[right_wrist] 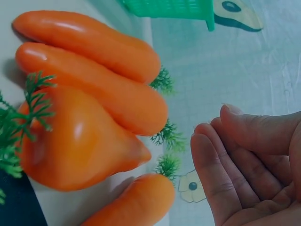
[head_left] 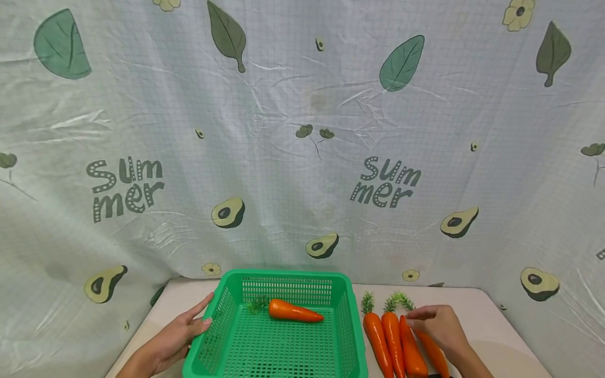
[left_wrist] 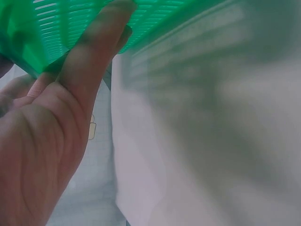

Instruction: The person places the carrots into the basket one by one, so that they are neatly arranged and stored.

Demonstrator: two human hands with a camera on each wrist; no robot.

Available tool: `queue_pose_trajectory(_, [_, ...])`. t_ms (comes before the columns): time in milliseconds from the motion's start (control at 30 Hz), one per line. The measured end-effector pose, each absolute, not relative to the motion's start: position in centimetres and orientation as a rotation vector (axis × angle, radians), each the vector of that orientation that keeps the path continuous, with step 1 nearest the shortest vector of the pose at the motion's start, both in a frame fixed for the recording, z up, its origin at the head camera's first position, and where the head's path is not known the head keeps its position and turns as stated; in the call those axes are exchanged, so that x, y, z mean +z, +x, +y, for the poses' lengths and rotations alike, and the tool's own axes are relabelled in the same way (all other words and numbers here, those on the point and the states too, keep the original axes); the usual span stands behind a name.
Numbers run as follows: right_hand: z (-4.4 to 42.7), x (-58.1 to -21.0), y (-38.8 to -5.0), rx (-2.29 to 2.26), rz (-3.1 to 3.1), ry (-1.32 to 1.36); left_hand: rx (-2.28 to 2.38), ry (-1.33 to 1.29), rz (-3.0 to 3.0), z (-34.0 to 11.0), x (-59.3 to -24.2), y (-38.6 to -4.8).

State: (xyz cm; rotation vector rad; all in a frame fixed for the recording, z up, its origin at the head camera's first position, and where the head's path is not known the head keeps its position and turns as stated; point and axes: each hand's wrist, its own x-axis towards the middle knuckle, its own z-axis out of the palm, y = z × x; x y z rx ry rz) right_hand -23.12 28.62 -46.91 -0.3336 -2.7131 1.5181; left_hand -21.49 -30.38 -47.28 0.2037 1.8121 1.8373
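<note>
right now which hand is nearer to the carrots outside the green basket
Right. The right hand is close beside the carrots, near their far ends; the left hand is at the left edge of the green basket, across from them.

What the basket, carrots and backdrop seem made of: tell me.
Basket: likely semi-gloss plastic, evenly slotted as if moulded.
Carrots: probably artificial, perhaps plastic or coated foam, being smooth and shiny with bristly greens.
Backdrop: plastic or coated cloth, shiny where creased; can't tell which.

Green basket (head_left: 293, 273): one carrot (head_left: 295, 311) inside, four carrots (head_left: 393, 336) (one reversed) alongside.
</note>
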Motion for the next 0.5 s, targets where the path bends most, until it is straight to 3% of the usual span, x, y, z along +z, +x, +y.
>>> queue_pose_trajectory(500, [29.61, -47.29, -22.91, 1.410, -2.792, -0.438, 1.841, 0.207, 1.805, -30.28, -47.18, -21.35])
